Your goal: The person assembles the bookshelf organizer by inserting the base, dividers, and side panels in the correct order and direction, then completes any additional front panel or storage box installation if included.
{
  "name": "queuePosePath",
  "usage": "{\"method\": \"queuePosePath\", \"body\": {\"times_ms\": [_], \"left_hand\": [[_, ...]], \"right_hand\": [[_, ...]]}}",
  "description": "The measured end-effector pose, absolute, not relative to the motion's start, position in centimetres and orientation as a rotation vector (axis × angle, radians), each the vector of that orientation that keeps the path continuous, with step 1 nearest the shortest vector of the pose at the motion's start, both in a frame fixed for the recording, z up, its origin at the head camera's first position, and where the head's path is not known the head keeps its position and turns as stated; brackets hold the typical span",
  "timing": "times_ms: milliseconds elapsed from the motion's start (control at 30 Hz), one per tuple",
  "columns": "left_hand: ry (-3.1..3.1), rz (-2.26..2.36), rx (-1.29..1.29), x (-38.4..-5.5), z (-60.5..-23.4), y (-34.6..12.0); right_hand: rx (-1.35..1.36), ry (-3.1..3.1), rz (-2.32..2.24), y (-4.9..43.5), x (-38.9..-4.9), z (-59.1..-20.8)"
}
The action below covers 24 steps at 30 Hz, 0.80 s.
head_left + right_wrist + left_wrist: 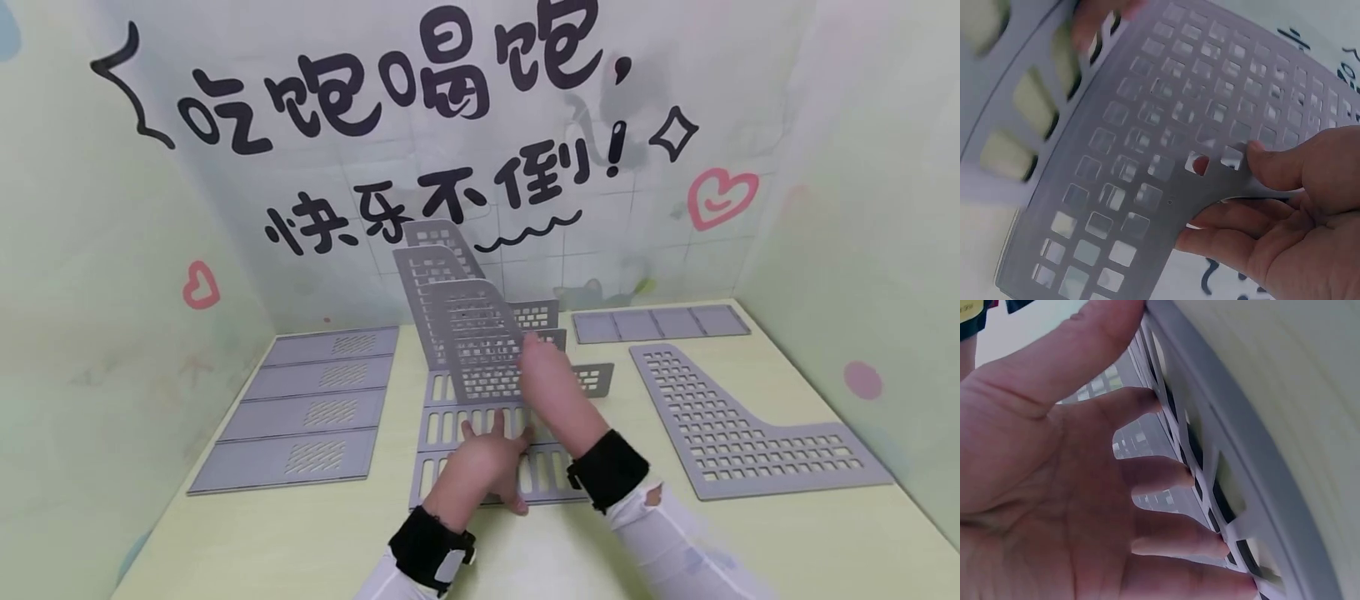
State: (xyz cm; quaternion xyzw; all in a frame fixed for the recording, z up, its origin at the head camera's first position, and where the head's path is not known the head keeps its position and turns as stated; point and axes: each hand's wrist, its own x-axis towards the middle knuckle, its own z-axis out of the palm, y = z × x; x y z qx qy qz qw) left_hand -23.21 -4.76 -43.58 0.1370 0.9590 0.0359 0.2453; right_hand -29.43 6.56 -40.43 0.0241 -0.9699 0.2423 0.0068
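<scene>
My left hand (480, 467) lies with fingers spread on a grey slotted base panel (431, 452) on the table. In the left wrist view its fingertips press along the slots, with the thumb (1104, 331) at the panel's edge. My right hand (553, 379) grips an upright, perforated grey divider (480, 293) at its inward-curving edge. The right wrist view shows the thumb on one face of this divider (1204, 195) and fingers on the other, its lower edge close by the slotted base. Behind it, two similar dividers (408, 265) stand upright over the base's far part.
At the right, a matching perforated side panel (731, 417) lies flat. A long narrow panel (633, 325) lies at the back right, against the wall. On the left lies a segmented panel (255, 458) with slanted cut-outs. Printed sheeting (337, 292) walls the table in.
</scene>
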Motion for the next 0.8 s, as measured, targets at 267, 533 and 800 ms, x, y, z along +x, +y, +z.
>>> {"method": "queuePosePath", "body": {"times_ms": [267, 533, 800], "left_hand": [[2.585, 0.069, 0.383, -23.5, -43.7, -4.8], [2.601, 0.034, 0.447, -23.5, -43.8, -5.1], [2.600, -0.003, 0.536, -23.7, -43.8, -5.1]], "right_hand": [[0.291, -2.867, 0.360, 2.7, -28.8, -41.2], [0.198, -2.994, 0.910, 2.0, -29.2, -39.8], [0.168, -2.955, 1.294, 2.2, -29.3, -39.3]]}}
